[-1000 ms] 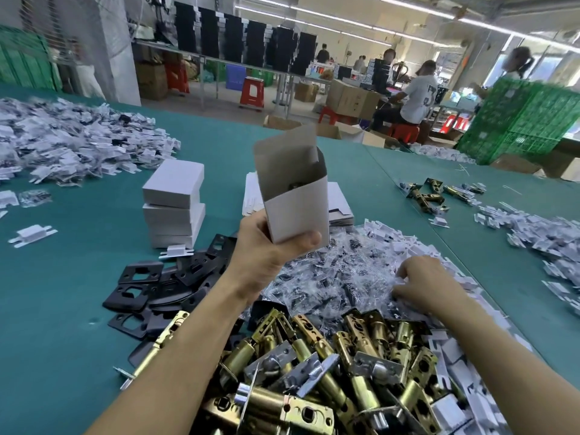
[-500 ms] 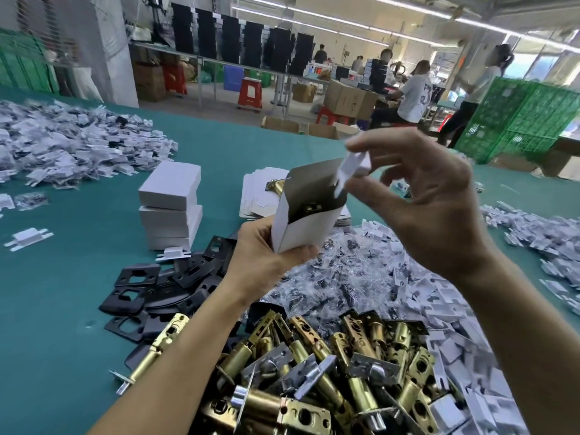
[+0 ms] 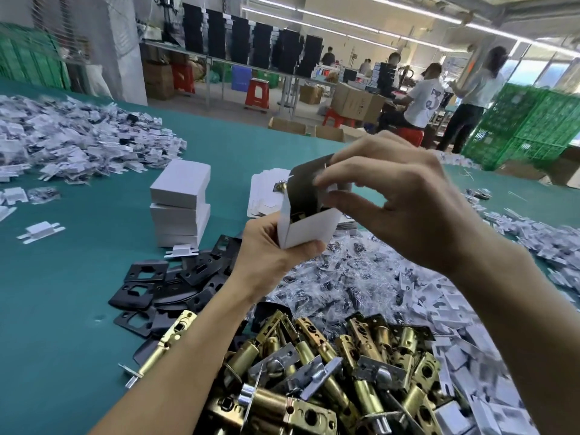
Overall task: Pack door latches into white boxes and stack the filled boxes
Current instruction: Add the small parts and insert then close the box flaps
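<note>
Just to the right of the stack of white boxes (image 3: 180, 202), and raised above the green table (image 3: 62, 309), the left hand (image 3: 270, 259) grasps an open white box (image 3: 309, 232) around its lower part, with the thumb across the front wall and the fingers behind. The right hand (image 3: 408, 208), further right of the stack, has its fingers curled at the mouth of the box and pinches a small white piece (image 3: 334, 190). It is blurred, so I cannot say if it is an insert or a flap of the box. The inside of the box is dark, and what it contains is not clear. The box is of thin card and I judge it light and easy to crush. It is better to hold it low, near the folded bottom where the walls are stiffer, and not to squeeze the open top. The door latches (image 3: 314, 372), in a heap in front of the stack and to its right, are brass-coloured metal and look heavy and hard. A filled box will probably need support from below, or the bottom may open. Black plates (image 3: 163, 287) lie just in front of the stack, clear bags of small parts (image 3: 345, 277) to its right, and flat unfolded boxes (image 3: 266, 196) beside it, behind the held box.
</note>
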`<state>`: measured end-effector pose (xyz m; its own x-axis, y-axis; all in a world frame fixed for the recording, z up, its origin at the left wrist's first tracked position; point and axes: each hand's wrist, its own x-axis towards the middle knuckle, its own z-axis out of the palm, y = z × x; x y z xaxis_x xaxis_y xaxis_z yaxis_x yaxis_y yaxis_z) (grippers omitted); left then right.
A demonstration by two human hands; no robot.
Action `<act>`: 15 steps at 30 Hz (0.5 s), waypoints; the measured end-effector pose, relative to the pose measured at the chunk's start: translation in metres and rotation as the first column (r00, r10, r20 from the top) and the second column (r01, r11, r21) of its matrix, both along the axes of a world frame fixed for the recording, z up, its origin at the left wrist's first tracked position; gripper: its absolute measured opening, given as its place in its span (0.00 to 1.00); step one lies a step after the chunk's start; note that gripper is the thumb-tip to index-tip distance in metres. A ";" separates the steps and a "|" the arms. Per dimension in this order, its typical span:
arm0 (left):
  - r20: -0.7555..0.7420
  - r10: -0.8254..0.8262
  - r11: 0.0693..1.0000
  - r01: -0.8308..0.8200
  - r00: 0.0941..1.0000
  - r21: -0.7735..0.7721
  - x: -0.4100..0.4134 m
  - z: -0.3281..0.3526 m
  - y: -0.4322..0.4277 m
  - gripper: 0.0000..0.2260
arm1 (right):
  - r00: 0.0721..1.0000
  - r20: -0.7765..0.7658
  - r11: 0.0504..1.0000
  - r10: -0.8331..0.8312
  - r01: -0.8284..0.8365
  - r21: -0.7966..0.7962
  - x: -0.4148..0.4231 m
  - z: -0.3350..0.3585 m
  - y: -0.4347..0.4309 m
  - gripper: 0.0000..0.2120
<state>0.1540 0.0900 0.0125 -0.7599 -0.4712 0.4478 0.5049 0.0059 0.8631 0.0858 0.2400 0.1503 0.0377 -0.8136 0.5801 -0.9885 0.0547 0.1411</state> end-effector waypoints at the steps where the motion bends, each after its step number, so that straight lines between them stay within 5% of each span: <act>1: 0.007 0.002 1.000 -0.002 1.000 -0.002 -0.001 -0.001 0.000 0.11 | 0.999 -0.024 0.998 -0.034 0.035 0.049 -0.001 0.000 0.000 0.07; 8: 0.100 0.049 0.996 -0.041 0.994 -0.083 -0.006 -0.008 -0.004 0.12 | 0.935 -0.012 0.863 -0.354 0.332 0.381 0.000 0.001 0.002 0.22; 15: 0.193 0.048 0.985 -0.014 0.980 -0.172 -0.007 -0.010 -0.005 0.13 | 0.883 0.257 0.805 -0.392 0.195 0.560 -0.014 -0.018 -0.001 0.15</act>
<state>0.1475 0.0852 0.0025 -0.8266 -0.4264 0.3673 0.3240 0.1730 0.9301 0.0714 0.2392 0.1323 -0.3728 -0.9278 0.0114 -0.9225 0.3693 -0.1125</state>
